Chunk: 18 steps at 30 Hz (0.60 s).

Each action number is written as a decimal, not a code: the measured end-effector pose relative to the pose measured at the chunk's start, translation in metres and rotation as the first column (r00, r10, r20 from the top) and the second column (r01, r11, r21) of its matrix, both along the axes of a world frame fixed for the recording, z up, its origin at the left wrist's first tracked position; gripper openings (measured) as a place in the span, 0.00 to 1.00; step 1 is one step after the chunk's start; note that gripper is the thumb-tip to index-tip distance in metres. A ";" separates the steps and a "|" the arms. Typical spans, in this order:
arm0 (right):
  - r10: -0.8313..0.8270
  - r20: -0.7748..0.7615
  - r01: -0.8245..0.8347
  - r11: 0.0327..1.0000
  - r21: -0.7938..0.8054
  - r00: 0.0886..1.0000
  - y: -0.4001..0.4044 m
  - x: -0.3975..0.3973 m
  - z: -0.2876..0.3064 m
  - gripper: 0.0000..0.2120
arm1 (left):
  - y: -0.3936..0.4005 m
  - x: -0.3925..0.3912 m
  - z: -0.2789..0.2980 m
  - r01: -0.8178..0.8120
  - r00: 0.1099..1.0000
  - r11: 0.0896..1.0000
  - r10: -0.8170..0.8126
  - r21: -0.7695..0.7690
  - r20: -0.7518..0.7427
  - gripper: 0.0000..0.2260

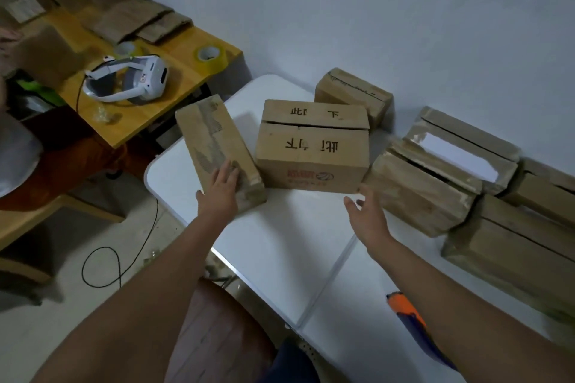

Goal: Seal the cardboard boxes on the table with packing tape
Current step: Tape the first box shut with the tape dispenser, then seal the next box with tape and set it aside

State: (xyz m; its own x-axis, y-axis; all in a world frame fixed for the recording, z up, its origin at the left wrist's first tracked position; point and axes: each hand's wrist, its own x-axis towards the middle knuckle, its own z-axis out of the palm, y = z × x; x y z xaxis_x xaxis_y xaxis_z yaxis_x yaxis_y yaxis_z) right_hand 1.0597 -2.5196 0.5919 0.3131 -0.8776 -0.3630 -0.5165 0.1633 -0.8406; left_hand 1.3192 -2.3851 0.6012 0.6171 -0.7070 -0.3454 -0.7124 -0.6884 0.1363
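Observation:
A long flat cardboard box (214, 140) lies at the left edge of the white table (289, 242), and my left hand (222, 190) rests on its near end with fingers straight. A bigger box (312, 149) with black printed characters stands in the middle, its top flaps closed with a gap between them. My right hand (365, 211) hovers open just in front of that box's near right corner, touching nothing. A small box (353, 93) sits behind it. Several more boxes (435, 183) crowd the table's right side. A roll of yellowish packing tape (211, 57) lies on the wooden desk.
The wooden desk (146, 115) at left carries a white headset (130, 81), a second tape roll (126, 50), flattened cardboard and stacked boxes. An orange and blue tool (407, 311) lies at the table's near edge under my right arm. A black cable (102, 264) loops on the floor.

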 end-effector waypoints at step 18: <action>0.050 0.122 -0.072 0.981 0.181 0.991 0.022 0.021 0.025 0.22 | -0.066 -0.023 -0.005 -0.501 0.802 0.733 0.193 -0.460 -0.566 0.19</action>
State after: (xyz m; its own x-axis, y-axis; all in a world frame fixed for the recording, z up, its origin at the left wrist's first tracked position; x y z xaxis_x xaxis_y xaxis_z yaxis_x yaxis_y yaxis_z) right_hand 1.0806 -2.4981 0.6171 0.4139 -0.7767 -0.4747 -0.4307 0.2923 -0.8538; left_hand 1.2963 -2.4507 0.5960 0.7362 -0.6248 -0.2599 -0.1823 -0.5530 0.8130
